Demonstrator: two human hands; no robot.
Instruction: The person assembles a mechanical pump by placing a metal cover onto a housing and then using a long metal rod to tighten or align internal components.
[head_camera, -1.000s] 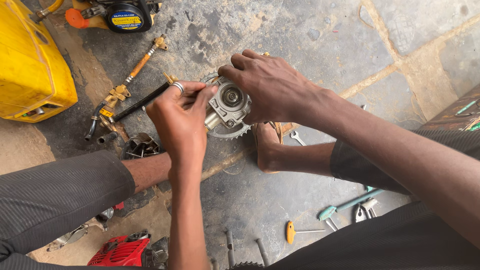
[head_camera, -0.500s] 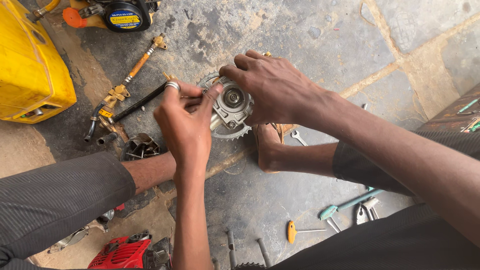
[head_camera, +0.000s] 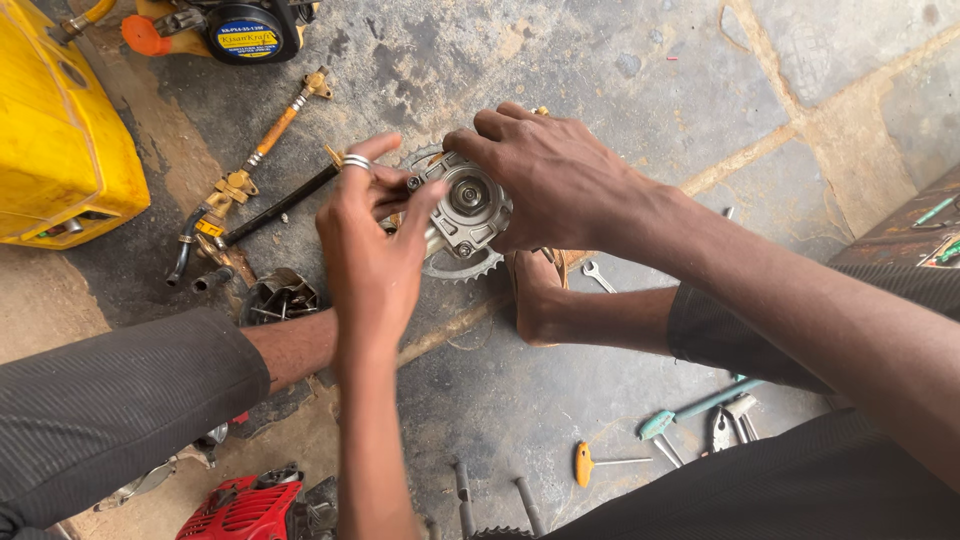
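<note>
This is an informal repair workshop where small engines are fixed, with the work done low on the ground. The floor (head_camera: 600, 60) is rough, stained stone with oily dark patches. Tools lie loose on it: a screwdriver (head_camera: 585, 463) with an orange handle, pliers (head_camera: 722, 428) and a spanner (head_camera: 597, 275) below and right of the grip. Left of the grip lie a brass-fitted pipe (head_camera: 262, 150) and a yellow tank (head_camera: 60, 130). A red engine cover (head_camera: 245, 510) sits well below. The person holds a metal gear housing (head_camera: 462, 210), greasy and toothed.
</note>
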